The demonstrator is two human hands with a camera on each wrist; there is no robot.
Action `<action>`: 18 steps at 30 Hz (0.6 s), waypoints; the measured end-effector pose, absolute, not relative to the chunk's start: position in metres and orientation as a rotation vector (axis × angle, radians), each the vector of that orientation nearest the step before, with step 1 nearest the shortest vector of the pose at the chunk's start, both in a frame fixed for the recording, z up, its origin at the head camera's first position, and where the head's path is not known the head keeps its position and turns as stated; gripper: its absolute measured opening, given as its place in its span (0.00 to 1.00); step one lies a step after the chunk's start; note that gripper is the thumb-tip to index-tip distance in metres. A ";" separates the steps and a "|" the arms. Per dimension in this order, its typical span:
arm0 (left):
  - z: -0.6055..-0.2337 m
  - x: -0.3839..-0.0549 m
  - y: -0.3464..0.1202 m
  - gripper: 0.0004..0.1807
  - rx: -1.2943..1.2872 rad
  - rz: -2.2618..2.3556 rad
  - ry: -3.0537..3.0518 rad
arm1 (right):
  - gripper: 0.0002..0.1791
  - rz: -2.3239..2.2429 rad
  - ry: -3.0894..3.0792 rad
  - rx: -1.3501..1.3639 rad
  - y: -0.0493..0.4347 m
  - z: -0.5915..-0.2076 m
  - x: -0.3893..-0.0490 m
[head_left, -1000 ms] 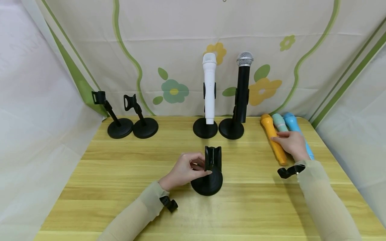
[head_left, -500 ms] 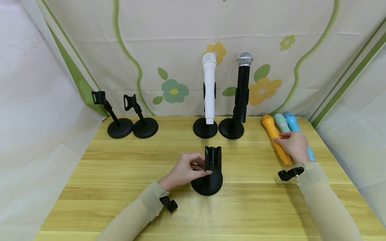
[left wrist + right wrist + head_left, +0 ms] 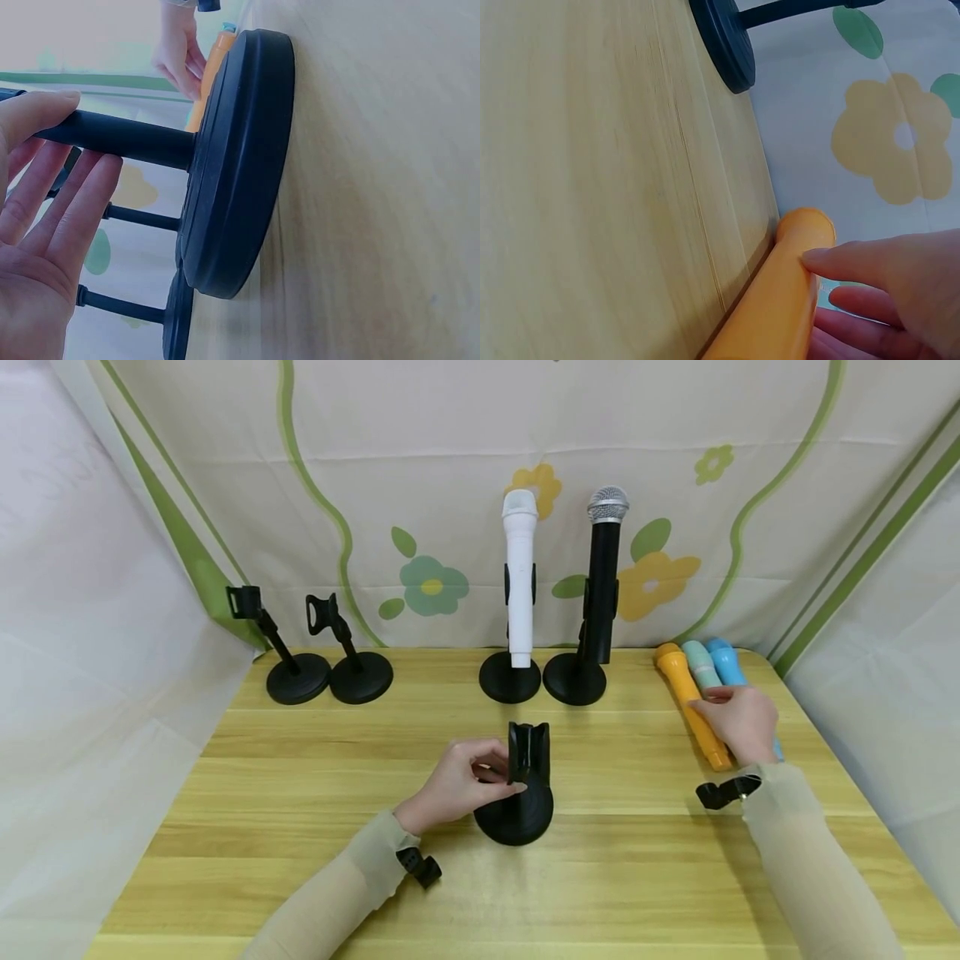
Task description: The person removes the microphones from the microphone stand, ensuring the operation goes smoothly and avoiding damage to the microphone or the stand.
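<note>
My left hand [image 3: 457,783] holds a black microphone stand [image 3: 517,818] by its stem, thumb on one side and fingers on the other. In the left wrist view the thick stem and round base [image 3: 240,165] show large, the base at the tabletop. My right hand [image 3: 742,722] is at the orange microphone [image 3: 686,693], which lies at the table's right. The right wrist view shows the thumb [image 3: 840,261] pressed on the orange barrel, with the other fingers curled along its far side. A mint microphone [image 3: 701,664] and a blue microphone [image 3: 726,662] lie beside it, partly covered by this hand.
A white microphone [image 3: 521,585] and a black microphone [image 3: 602,585] with a silver head stand in holders at the back. Two stands with bare clips, one outer [image 3: 298,678] and one inner [image 3: 362,677], are at back left. Cloth [image 3: 450,410] walls the wooden table [image 3: 300,760].
The orange microphone has shifted slightly to the right together with my right hand, closer to the mint one. My left hand and its stand have stayed in place.
</note>
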State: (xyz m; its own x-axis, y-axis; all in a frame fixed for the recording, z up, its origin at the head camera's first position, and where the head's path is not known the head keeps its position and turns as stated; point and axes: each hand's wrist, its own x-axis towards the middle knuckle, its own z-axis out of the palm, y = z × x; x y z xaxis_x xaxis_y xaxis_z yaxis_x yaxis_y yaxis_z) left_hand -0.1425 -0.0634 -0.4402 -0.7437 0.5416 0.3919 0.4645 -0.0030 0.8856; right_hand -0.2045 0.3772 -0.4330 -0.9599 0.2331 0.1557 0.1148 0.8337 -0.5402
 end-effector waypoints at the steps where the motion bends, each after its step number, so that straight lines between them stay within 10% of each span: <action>1: -0.440 -0.143 -0.064 0.13 1.101 1.883 2.173 | 0.25 0.807 -2.800 -0.274 0.378 -0.432 -0.204; 18: -0.429 -0.138 -0.063 0.13 1.003 1.857 2.198 | 0.36 0.908 -2.639 -0.332 0.368 -0.396 -0.198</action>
